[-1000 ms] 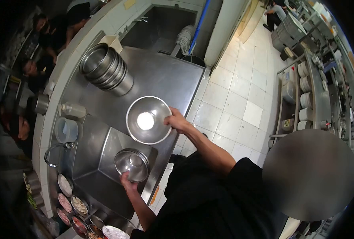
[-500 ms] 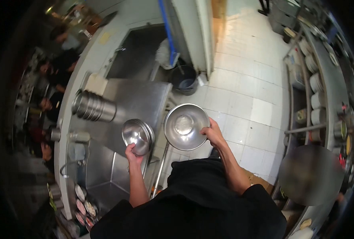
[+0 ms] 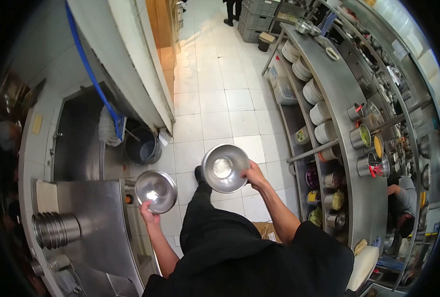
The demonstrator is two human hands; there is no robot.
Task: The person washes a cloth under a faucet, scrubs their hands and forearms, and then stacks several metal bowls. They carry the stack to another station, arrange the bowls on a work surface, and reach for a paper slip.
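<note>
My left hand (image 3: 149,214) grips the near rim of a shiny metal mixing bowl (image 3: 156,190), fingers closed round the edge. Other bowls nested under it are hard to make out from this angle. A larger metal mixing bowl (image 3: 225,171) is in my right hand (image 3: 254,176), held at its right rim with the thumb inside. Both bowls face up, hollow side visible, and they hang apart over the tiled floor in front of my body.
On the left, nested metal pots (image 3: 56,230) lie on a steel counter (image 3: 96,208). A blue-handled mop (image 3: 110,123) and a dark bucket (image 3: 143,146) stand beyond. The right-hand steel table (image 3: 329,74) has stacked plates (image 3: 311,91) below. A person (image 3: 405,203) is behind it.
My view has swung right, bringing the right-hand table closer into view. Both hands still hold their bowls; the left bowls have moved from over the steel counter to over the floor.
</note>
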